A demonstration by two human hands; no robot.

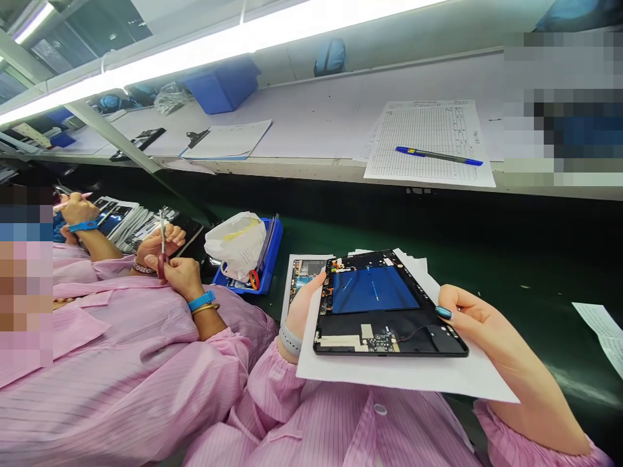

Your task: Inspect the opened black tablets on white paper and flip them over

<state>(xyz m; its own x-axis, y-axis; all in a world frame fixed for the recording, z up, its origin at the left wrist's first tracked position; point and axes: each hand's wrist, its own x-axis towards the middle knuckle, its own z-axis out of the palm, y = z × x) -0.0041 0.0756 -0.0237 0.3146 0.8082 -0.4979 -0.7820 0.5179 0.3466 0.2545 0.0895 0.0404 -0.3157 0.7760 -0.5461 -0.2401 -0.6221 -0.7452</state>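
Note:
An opened tablet (370, 292) is tilted in front of me, its inside showing a blue panel, a small circuit board and thin wires. My left hand (302, 307) grips its left edge, fingers mostly hidden behind it. On the right edge, my right hand (479, 318) pinches with the thumb on top; the other fingers are partly hidden. White paper sheets (350, 371) lie directly under the tablet, against both hands. Just behind my left hand, another opened device (307, 269) with exposed electronics rests on a white sheet.
A blue tray (272, 259) with a plastic bag and tools stands left of the tablet. Beside me a co-worker's hand (182, 275) holds scissors (163, 250). The shelf ahead bears a printed form (428, 130), a pen (438, 155), a clipboard (228, 139) and a blue bin (221, 84).

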